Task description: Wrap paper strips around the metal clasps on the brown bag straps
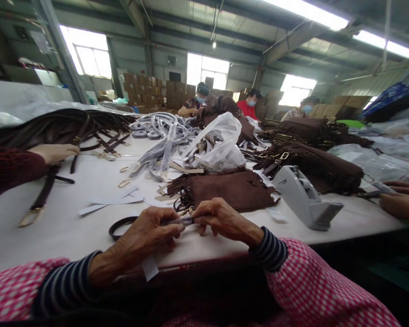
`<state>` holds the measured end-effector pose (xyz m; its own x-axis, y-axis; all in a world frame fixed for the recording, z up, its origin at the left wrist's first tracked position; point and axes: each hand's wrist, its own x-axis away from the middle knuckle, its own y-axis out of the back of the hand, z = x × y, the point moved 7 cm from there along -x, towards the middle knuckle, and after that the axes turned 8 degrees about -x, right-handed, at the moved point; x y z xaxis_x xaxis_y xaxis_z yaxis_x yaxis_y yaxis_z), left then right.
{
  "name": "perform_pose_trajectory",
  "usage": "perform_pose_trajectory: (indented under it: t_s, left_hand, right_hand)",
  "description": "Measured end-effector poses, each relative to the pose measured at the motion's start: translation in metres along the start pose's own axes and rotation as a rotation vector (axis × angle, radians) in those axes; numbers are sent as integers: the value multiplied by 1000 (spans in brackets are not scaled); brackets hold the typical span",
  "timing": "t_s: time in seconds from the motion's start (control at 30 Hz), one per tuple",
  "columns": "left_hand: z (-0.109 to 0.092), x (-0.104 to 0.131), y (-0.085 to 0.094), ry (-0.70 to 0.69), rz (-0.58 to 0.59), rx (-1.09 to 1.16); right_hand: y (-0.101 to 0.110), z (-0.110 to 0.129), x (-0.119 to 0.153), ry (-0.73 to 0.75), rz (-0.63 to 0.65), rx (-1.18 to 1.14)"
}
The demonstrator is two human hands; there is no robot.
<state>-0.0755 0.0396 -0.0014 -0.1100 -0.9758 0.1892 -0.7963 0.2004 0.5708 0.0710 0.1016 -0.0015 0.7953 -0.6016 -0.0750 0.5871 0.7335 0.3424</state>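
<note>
Between my two hands runs a dark strap, partly covered in clear plastic wrap, near the table's front edge. My left hand grips its left part, and a dark loop of strap lies on the table beyond that wrist. My right hand pinches the other end, close to a small gold clasp. Just past my fingers lies a brown fringed bag. A small white paper piece hangs below my left hand at the table edge.
Plastic-wrapped straps and a clear plastic bag pile up mid-table. A grey tape dispenser stands right of the fringed bag. Brown bags are stacked farther right. Co-workers' hands show at left and right; several people sit opposite.
</note>
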Motion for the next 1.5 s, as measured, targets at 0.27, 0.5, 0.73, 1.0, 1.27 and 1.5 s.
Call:
perform_pose_trajectory:
  t_s: [0.27, 0.5, 0.73, 1.0, 1.27, 1.5]
  left_hand:
    - [13, -18, -18, 180, 130, 190]
    - [10, -29, -19, 247, 67, 102]
    - [5, -45, -27, 162, 105, -52]
    - [-26, -58, -34, 56, 167, -270]
    - [-54, -65, -24, -85, 9, -623]
    - [-30, -57, -32, 5, 54, -364]
  right_hand:
    - [-1, -3, 3, -12, -55, -186]
    - [37, 2, 25, 136, -379, 186]
    - [24, 4, 26, 212, -277, 821]
    - [27, -1, 20, 161, -282, 747]
    - [14, 0, 38, -40, -430, 525]
    - [22, -30, 31, -174, -552, -290]
